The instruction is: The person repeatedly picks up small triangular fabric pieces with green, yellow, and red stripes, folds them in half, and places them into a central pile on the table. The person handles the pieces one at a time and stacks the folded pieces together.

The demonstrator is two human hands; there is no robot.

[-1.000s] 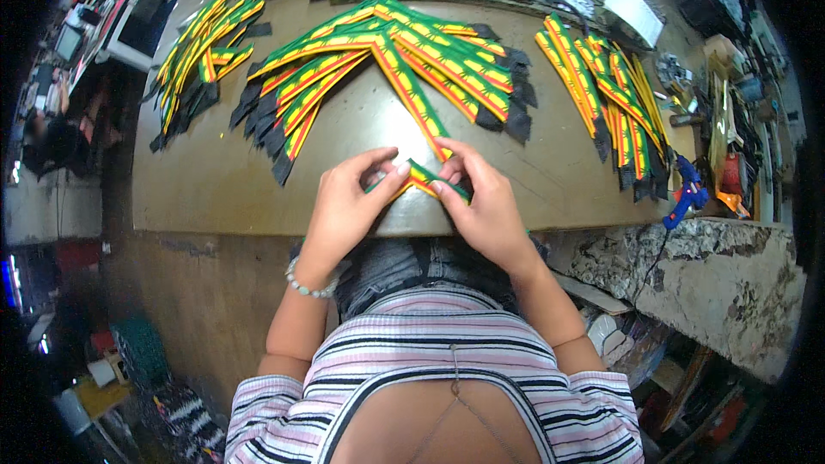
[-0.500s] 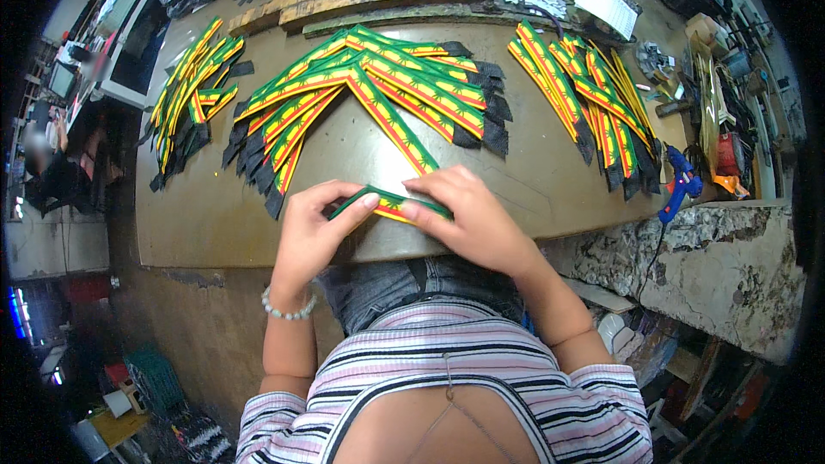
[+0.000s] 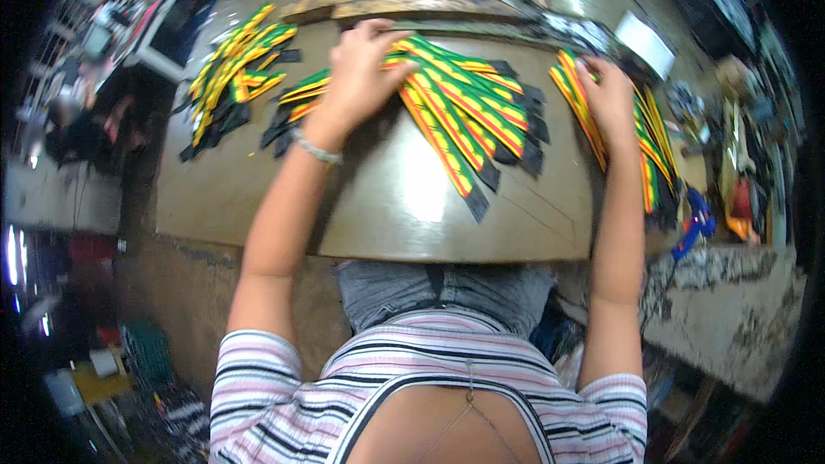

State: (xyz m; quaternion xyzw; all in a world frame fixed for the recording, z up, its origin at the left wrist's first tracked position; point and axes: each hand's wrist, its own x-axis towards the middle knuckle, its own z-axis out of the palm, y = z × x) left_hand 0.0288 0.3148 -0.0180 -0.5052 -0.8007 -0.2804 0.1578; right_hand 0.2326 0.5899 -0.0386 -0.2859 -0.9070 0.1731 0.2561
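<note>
Strips patterned in green, yellow and red, with black ends, lie overlapped in a peaked fan in the middle of the table. My left hand is at the fan's peak, thumb and fingers apart around the strip ends there, and hides part of the fan's left side. A bracelet of pale beads circles my left wrist. My right hand is over the right-hand pile of strips, thumb and fingertips pinched at the top of a strip. The view is somewhat blurred.
Another pile of strips lies on the left of the table. Wooden bars lie along the back, near a white sheet. A blue glue gun stands by the right edge.
Both hands have moved away from the near edge, where they held a folded strip between them. The left went up to the fan's peak, the right to the right-hand pile.
</note>
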